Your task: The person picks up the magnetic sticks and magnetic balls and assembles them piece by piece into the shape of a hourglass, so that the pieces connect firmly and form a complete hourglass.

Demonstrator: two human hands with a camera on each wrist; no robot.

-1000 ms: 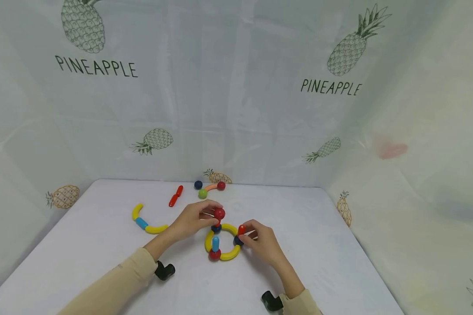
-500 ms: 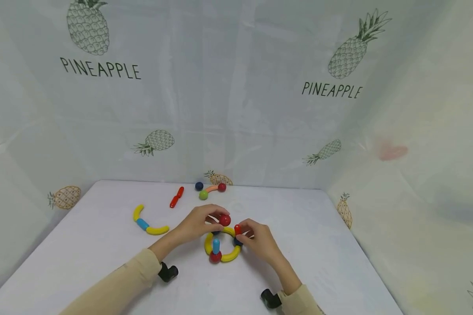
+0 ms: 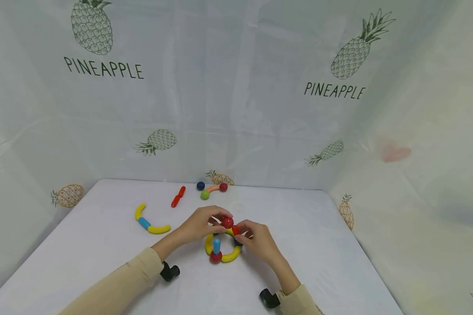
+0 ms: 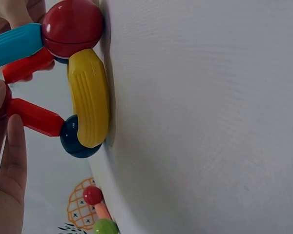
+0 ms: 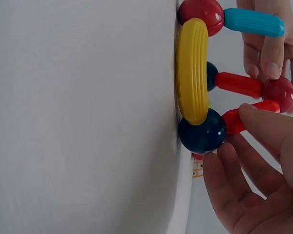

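On the white tabletop (image 3: 323, 262), furthest left, a yellow curved bar (image 3: 140, 211), a straight light-blue bar (image 3: 144, 223) and a second yellow curved bar (image 3: 159, 229) lie end to end. Beyond them, two glossy red straight bars (image 3: 176, 200) lie in line. The person's left hand (image 3: 201, 224), with a tan sleeve (image 3: 143, 269) behind it, reaches in over the table, thumb and fingers closed around a shiny red top ball (image 3: 227, 222). That ball caps a slanting red bar (image 4: 36, 117), whose lower end meets a dark-blue ball (image 4: 80, 139) at the ring's far side.

Behind the hand, near the table's back edge, are a loose navy ball (image 3: 200, 186), then a lime-green ball (image 3: 205, 194) joined by an orange curved bar (image 3: 213, 188) to a small red ball (image 3: 223, 187).

The ring of yellow curved bars and balls (image 3: 231, 254) lies flat below both hands; from its red front ball (image 3: 215, 257) an upright blue bar (image 3: 216, 246) rises. At its right, the right hand (image 3: 260, 240) pinches a short red bar (image 5: 234, 121) between thumb and fingers, its base on a second dark-blue ball (image 5: 202, 131). The bar tilts leftward toward the top ball; whether they touch cannot be told.
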